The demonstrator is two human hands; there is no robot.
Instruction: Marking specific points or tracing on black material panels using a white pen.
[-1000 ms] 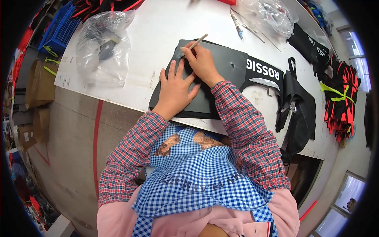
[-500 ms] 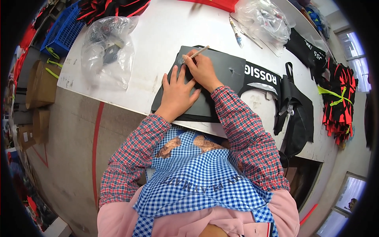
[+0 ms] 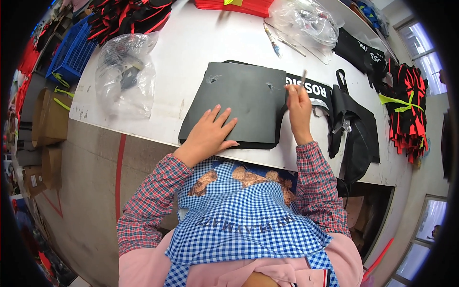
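Pressing flat with spread fingers, the left hand [image 3: 210, 134] pins the near edge of a black sheet [image 3: 239, 103], probably foam or stiff fabric, that lies on the white worktable [image 3: 191, 43] right in front of the person. The right hand [image 3: 299, 107] is closed around a slim pencil-like marking tool [image 3: 303, 76], held upright at the sheet's right edge with its tip lifted off the surface, close to a small notch there. A second small mark shows near the sheet's far left corner.

To do this marking well, my judgement is that the flat hand should keep its weight on the sheet so it cannot slide, while the tool comes down square on the spot without dragging.

Just beyond the right hand lies a black strip with white lettering [image 3: 313, 91], and beside it a black strapped piece with a metal buckle [image 3: 354, 124]. A clear plastic bag of dark parts [image 3: 124, 71] sits to the left, another clear bag [image 3: 306, 21] at the far side, and red-and-black stacked pieces [image 3: 406, 105] to the right.
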